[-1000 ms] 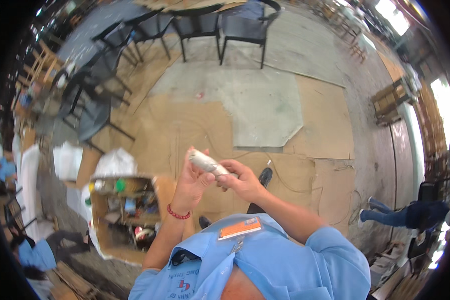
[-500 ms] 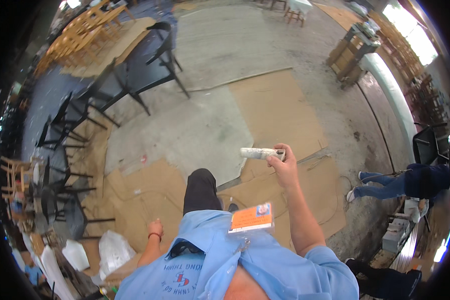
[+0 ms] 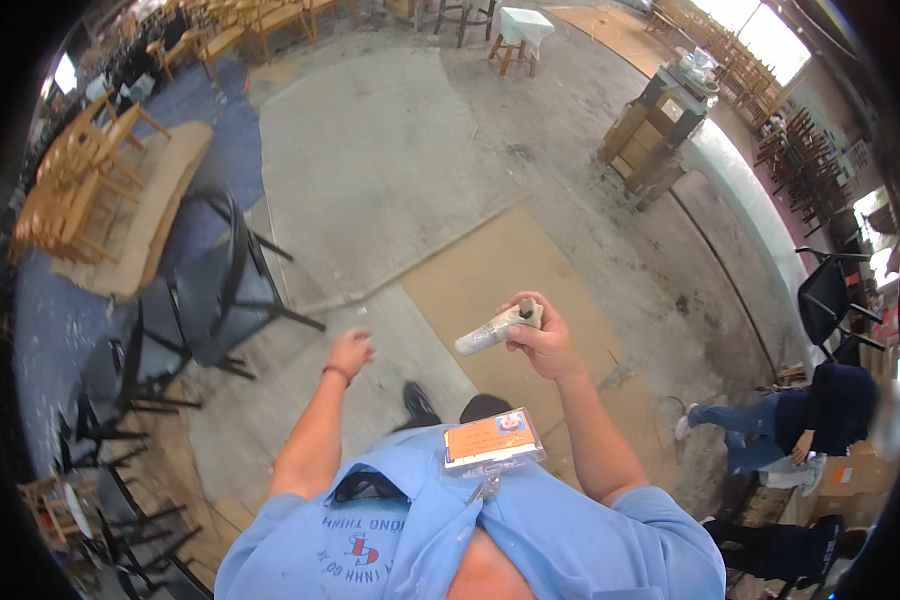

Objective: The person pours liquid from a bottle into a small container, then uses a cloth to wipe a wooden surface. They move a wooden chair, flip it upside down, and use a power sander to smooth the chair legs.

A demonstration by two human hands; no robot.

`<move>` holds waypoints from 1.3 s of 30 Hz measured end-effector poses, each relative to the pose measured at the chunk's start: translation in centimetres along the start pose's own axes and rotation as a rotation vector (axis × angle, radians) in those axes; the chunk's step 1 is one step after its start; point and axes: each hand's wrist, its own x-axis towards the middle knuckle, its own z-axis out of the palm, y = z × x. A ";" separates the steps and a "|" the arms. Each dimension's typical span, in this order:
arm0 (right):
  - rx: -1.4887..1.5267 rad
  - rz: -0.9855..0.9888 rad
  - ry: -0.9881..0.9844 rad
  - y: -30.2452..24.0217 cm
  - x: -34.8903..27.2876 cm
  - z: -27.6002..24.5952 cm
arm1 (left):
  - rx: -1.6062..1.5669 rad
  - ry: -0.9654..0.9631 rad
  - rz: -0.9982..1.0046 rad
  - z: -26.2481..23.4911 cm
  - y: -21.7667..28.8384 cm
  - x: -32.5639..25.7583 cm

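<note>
Closest in, a blue shirt (image 3: 590, 540) carries dark lettering around a red emblem (image 3: 362, 548); a clear badge holder (image 3: 508, 462) contains an orange-and-white card (image 3: 478, 438) with fine print and a photo. Ahead of these, the right grip (image 3: 544, 348) is closed around the dark-centred end of a whitish tube (image 3: 484, 336), held tilted above brown cardboard (image 3: 550, 255) on the floor. The left grip (image 3: 350, 353), half curled and blurred, is well apart from the tube; how wide it is I cannot tell. Beyond it are black chairs (image 3: 210, 325). Off right, near a co-worker (image 3: 842, 408), a carton (image 3: 868, 480) bears an orange label, its contents hidden
</note>
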 end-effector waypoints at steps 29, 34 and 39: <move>0.187 0.133 0.213 -15.9 97.1 -9.8 | 0.951 -0.441 -0.441 -11.7 28.2 70.3; -0.078 0.257 0.851 -17.0 105.2 -15.4 | 1.023 -0.238 -0.124 -15.7 41.4 94.1; -0.169 0.345 1.171 -16.4 110.6 -17.7 | 0.446 0.134 0.161 -18.2 64.1 117.0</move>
